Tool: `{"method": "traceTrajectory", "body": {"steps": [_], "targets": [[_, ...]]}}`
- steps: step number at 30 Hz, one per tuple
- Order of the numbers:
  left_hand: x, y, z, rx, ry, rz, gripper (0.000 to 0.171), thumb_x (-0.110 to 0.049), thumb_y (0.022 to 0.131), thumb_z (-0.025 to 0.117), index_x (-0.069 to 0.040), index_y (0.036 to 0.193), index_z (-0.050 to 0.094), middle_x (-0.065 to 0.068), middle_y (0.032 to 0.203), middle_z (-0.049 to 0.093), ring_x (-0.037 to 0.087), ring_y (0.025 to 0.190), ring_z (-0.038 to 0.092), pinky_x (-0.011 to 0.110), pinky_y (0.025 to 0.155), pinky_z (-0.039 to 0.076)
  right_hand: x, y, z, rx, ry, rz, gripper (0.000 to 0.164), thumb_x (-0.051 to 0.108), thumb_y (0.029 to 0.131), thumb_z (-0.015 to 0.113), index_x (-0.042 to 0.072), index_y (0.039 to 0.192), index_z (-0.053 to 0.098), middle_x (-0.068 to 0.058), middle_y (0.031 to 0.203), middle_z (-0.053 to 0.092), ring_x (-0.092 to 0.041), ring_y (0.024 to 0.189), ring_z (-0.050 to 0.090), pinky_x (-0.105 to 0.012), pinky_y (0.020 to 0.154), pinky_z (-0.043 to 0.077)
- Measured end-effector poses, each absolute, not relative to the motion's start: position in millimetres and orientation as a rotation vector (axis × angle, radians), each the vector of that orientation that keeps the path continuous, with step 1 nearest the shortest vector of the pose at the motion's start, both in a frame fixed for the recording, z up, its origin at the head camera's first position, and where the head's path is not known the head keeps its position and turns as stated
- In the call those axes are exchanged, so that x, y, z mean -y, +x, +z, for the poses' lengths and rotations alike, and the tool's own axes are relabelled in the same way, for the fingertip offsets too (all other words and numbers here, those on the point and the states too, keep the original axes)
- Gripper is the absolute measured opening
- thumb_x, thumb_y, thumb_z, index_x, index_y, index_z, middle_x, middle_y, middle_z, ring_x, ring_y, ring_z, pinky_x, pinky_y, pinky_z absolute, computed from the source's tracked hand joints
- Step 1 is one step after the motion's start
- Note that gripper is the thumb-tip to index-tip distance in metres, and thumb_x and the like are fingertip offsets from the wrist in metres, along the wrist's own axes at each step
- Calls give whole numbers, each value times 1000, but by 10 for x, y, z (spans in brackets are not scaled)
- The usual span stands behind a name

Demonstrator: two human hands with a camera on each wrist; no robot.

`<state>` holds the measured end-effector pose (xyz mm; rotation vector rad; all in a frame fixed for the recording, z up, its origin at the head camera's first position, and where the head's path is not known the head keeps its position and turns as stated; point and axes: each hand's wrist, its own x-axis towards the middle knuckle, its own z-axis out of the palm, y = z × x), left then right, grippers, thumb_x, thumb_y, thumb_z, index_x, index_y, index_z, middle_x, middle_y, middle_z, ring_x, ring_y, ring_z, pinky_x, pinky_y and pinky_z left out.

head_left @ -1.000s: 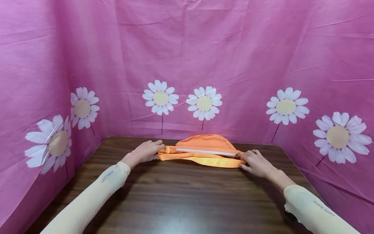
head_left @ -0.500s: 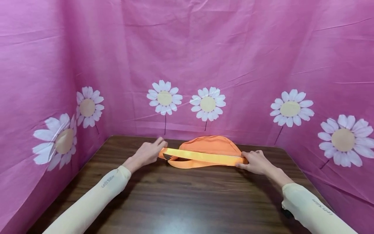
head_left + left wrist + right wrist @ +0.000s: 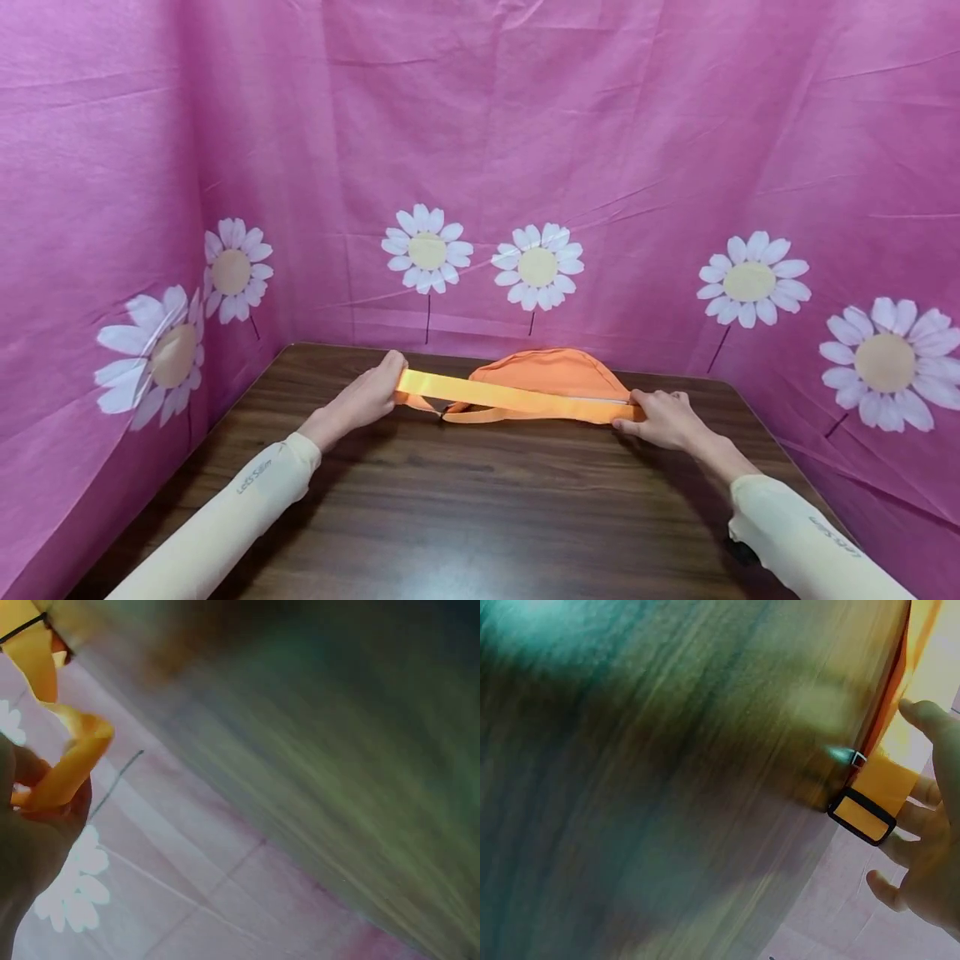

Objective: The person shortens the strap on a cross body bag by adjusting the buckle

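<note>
An orange waist bag (image 3: 551, 371) lies near the far edge of the table, its rounded body toward the curtain. Its yellow-orange strap (image 3: 480, 392) stretches across the front, partly covering the white zipper. My left hand (image 3: 369, 392) grips the strap's left end, raised a little; in the left wrist view the strap (image 3: 67, 769) passes between thumb and fingers. With thumb on top and fingers beneath, my right hand (image 3: 662, 418) pinches the strap at the bag's right end. Beside those fingers, in the right wrist view, sits a black rectangular buckle (image 3: 862, 816).
The dark wood-grain table (image 3: 450, 508) extends toward the person. A pink curtain (image 3: 480, 125) with white daisies surrounds its back and sides, close behind the bag.
My left hand has drawn the strap up and leftward from the bag, so it now spans the zipper. A lower loop with a dark buckle has come into view. The right hand keeps its place.
</note>
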<state>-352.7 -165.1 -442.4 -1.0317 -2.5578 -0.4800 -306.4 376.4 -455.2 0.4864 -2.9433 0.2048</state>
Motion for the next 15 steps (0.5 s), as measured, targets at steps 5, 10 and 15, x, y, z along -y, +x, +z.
{"method": "traceTrajectory", "body": {"steps": [5,10,15], "targets": [[1633,-3428,-4360,2489,-889,-628,42,18,80,57,-9,107,40,-1,78,45,14,58,49,30,47,44,-3697,-3044,-4539,2930,471,191,47,56,85,77,12,93,59,6,66,48,-18,65,51,-58,76,34],[1619,-3388,-4363,2380,-899,-419,40,20,74,57,-6,102,46,3,86,46,21,66,51,37,58,49,-3653,-3029,-4558,2931,462,191,42,50,86,78,14,86,55,6,65,47,-17,63,50,-59,77,35],[1544,-3188,-4355,2420,-1303,-322,45,5,69,75,-11,109,60,0,108,57,22,104,55,46,96,41,-3682,-3015,-4600,2961,439,179,37,44,85,80,15,83,56,5,73,50,-18,70,51,-62,75,36]]}}
